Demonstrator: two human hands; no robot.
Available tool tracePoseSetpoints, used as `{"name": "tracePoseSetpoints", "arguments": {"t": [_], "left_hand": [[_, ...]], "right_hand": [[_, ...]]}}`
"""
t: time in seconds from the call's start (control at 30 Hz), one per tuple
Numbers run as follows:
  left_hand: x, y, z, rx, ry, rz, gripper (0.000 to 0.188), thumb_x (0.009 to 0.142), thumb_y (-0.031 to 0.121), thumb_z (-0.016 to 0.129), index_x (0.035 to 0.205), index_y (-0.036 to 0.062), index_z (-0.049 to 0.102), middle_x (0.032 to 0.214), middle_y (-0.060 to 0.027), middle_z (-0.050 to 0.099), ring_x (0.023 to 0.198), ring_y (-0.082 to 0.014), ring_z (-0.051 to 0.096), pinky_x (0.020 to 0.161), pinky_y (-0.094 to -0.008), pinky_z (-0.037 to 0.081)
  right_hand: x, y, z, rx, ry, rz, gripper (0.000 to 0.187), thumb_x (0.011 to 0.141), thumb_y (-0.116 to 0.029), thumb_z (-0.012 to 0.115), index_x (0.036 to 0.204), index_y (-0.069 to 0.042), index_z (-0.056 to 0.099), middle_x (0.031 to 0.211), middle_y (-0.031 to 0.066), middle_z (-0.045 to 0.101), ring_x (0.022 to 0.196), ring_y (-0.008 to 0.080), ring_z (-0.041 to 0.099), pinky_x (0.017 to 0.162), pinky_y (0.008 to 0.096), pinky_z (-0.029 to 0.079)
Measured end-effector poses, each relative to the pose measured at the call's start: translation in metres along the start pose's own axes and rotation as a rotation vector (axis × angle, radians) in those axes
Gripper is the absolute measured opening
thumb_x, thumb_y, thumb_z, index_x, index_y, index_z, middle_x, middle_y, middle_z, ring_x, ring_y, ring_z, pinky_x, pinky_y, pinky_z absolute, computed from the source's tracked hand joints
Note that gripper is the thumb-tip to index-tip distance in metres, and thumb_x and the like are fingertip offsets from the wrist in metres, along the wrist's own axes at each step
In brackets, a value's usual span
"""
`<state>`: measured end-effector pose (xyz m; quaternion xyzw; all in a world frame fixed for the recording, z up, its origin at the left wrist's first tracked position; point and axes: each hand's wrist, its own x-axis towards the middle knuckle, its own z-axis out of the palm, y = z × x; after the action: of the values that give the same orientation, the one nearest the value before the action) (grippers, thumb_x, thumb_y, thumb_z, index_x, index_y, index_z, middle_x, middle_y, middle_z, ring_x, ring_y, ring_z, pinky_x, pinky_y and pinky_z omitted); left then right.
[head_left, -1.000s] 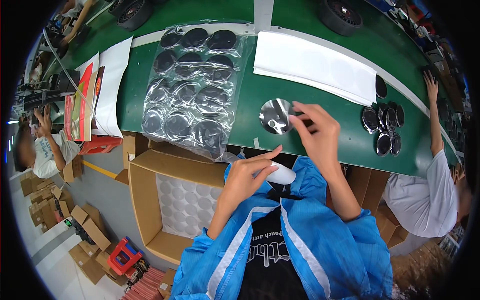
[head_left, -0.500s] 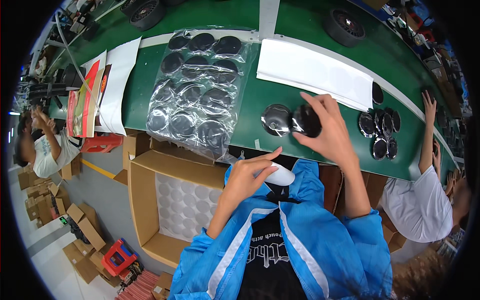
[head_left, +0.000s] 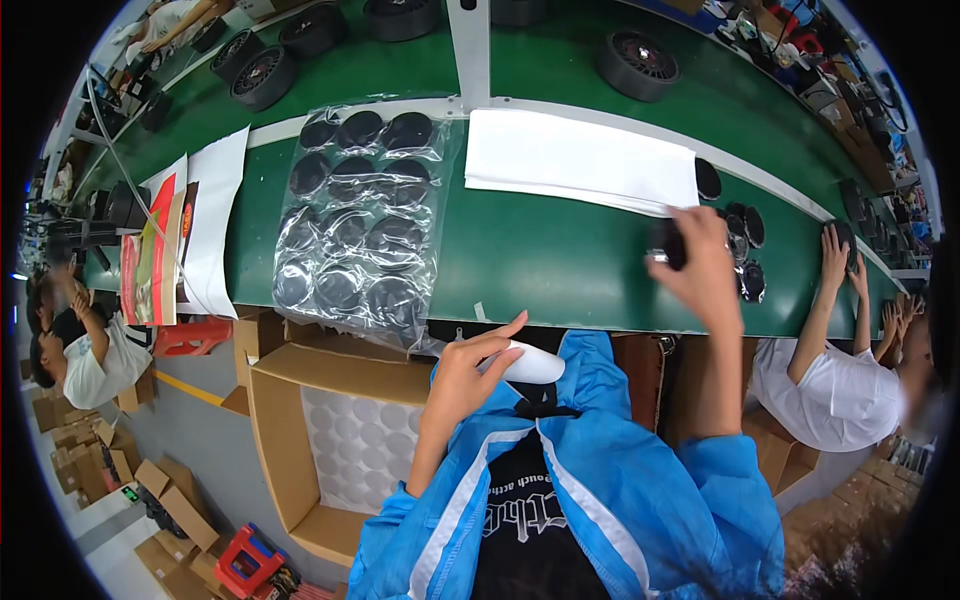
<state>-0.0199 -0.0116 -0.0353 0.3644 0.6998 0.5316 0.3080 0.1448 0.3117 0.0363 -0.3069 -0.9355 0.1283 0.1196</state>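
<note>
At my waist, my left hand (head_left: 462,375) is closed around a curled white sheet (head_left: 538,366). My right hand (head_left: 706,268) is over the green bench, closed on a black round cap (head_left: 667,245) that is smeared by motion. Whether one cap or a stack is in those fingers, I cannot tell. Just right of that hand lies a group of glossy black caps (head_left: 753,228), partly hidden by it. A clear plastic sheet with rows of black caps (head_left: 352,182) lies to the left on the bench.
White sheets (head_left: 580,155) lie along the bench's back rail. An open cardboard box (head_left: 272,440) holding a sheet of pale circles stands below the bench. Wheels (head_left: 638,66) rest on the far green surface. Co-workers sit at the right (head_left: 830,390) and left.
My right hand has moved right, toward the loose caps. The two caps at the bench's middle are gone from there. My left hand keeps the white sheet; the whole view has shifted.
</note>
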Motion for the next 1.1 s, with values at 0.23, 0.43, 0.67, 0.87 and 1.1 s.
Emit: {"name": "tracePoseSetpoints", "arguments": {"t": [0.23,0.43,0.67,0.87,1.1], "left_hand": [[0.021,0.064,0.009,0.126,0.075,0.304,0.015,0.094,0.008,0.083,0.104,-0.0033,0.079,0.138,-0.0108,0.076,0.091,-0.0231,0.072,0.081,-0.0350,0.058],[0.051,0.112,-0.008,0.195,-0.238,0.282,0.016,0.091,0.012,0.086,0.103,0.0023,0.082,0.122,-0.0101,0.075,0.088,-0.0269,0.073,0.074,-0.0398,0.056],[0.102,0.099,-0.021,0.094,-0.365,0.271,0.017,0.091,0.014,0.087,0.102,0.0019,0.081,0.096,-0.0106,0.077,0.083,-0.0228,0.074,0.071,-0.0375,0.055],[0.165,0.075,-0.060,0.282,-0.204,0.163,0.030,0.090,0.017,0.089,0.113,0.0017,0.078,0.091,-0.0107,0.078,0.082,-0.0178,0.074,0.074,-0.0330,0.057],[0.199,0.006,-0.123,0.401,0.330,0.077,0.045,0.088,0.029,0.090,0.122,0.0036,0.075,0.118,-0.0200,0.076,0.102,-0.0355,0.076,0.089,-0.0439,0.061]], "right_hand": [[-0.024,0.030,-0.031,0.259,0.019,-0.086,0.078,0.080,-0.023,0.092,0.150,-0.005,0.064,0.160,0.0197,0.055,0.147,0.0418,0.052,0.120,0.0506,0.046],[-0.006,-0.049,0.009,1.028,-0.663,-0.453,0.059,0.087,-0.032,0.092,0.132,-0.002,0.071,0.152,0.0201,0.064,0.142,0.0395,0.059,0.123,0.0523,0.041],[0.030,-0.056,-0.016,1.056,-0.724,-0.318,0.028,0.087,-0.019,0.090,0.106,-0.002,0.078,0.117,0.0138,0.078,0.109,0.0259,0.073,0.099,0.0387,0.055],[0.116,0.027,-0.027,0.528,-0.159,-0.158,0.019,0.094,-0.015,0.083,0.095,0.003,0.078,0.084,0.0131,0.077,0.083,0.0184,0.072,0.078,0.0344,0.056],[0.158,0.085,0.043,0.125,0.063,-0.154,0.020,0.094,-0.015,0.081,0.097,0.003,0.076,0.088,0.0164,0.075,0.087,0.0378,0.071,0.082,0.0445,0.055]]}}
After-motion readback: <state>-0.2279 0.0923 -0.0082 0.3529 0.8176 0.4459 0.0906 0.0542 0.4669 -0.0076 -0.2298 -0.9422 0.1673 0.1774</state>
